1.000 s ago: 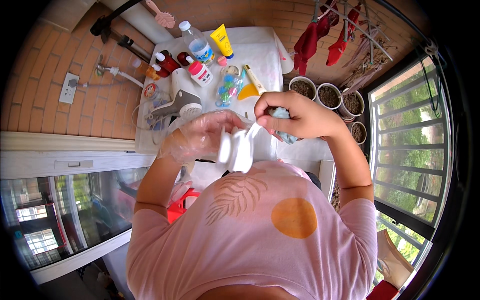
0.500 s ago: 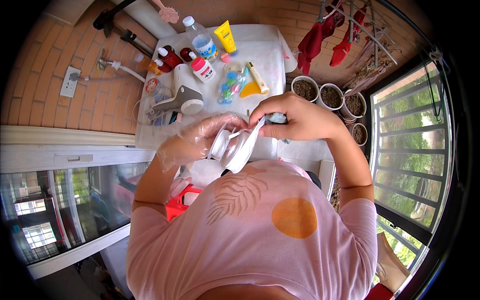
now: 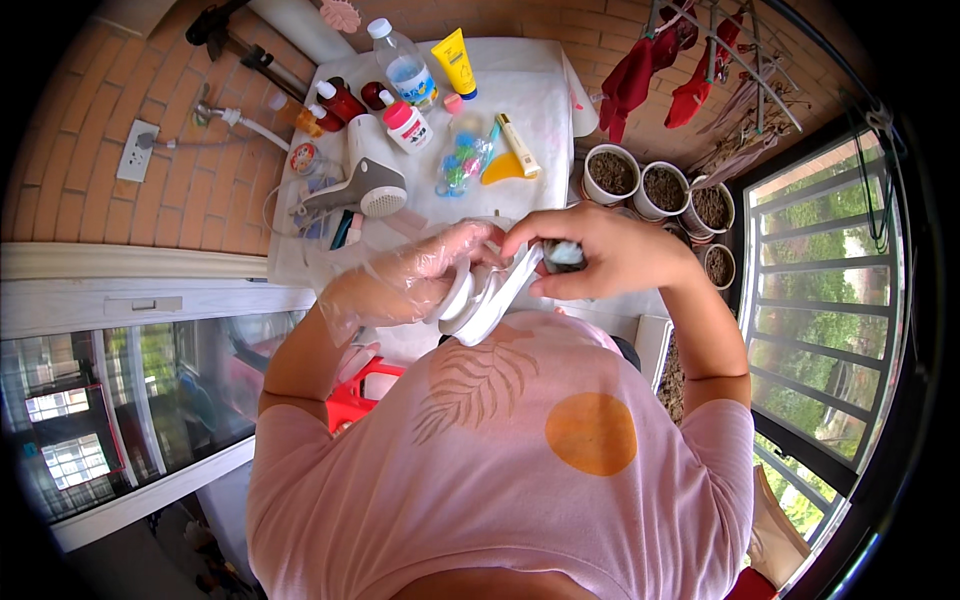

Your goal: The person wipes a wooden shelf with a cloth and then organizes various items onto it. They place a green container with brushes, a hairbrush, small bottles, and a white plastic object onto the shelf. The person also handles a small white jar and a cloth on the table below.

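Note:
Both hands are raised in front of my chest at a white, strapped thing with a thick rim that looks like a sandal (image 3: 488,312). My left hand (image 3: 425,268), in a loose clear plastic glove, is closed around its left side. My right hand (image 3: 615,255) is bare, with its index finger curled over the sandal's upper edge and its thumb below. Between that thumb and the fingers sits a pale blue-grey wad (image 3: 564,255), too covered to name exactly.
A white-covered table (image 3: 545,75) stands ahead. On it are a hair dryer (image 3: 375,175), a plastic water bottle (image 3: 405,72), a yellow tube (image 3: 455,65) and a bag of colourful bits (image 3: 465,165). Soil-filled pots (image 3: 610,172) stand to its right. A red stool (image 3: 360,392) is at lower left.
The sandal has tilted and shifted slightly right. My right thumb has dropped away from its edge, showing more of the wad. My left fingers now reach further over the sandal's top.

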